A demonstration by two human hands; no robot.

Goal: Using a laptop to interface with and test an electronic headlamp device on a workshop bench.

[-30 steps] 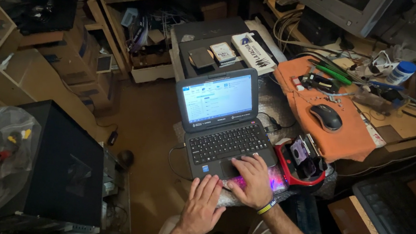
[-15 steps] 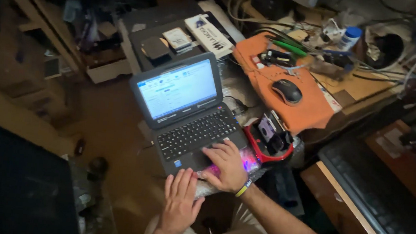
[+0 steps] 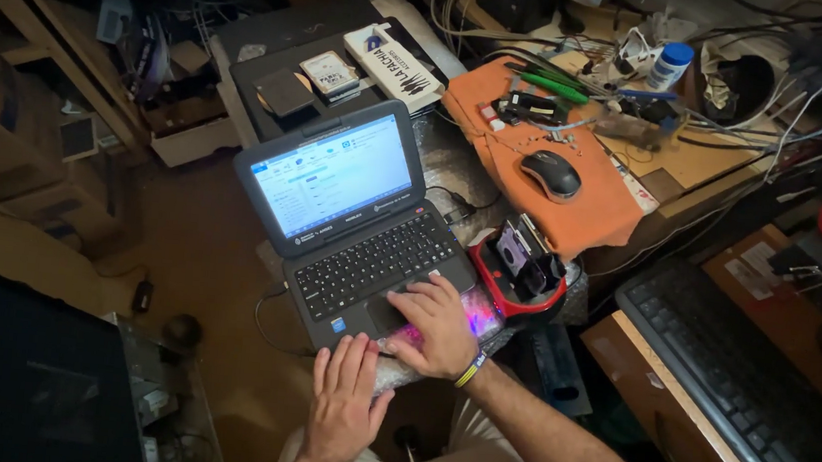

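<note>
A cluttered wooden worktop ran along my right, draped with an orange cloth carrying a black mouse. The dark, matte laptop sat open before me, screen lit. My right hand lay flat on its touchpad, grip apart; my left hand rested spread at the laptop's front edge, holding nothing. Shadow hid the floor.
</note>
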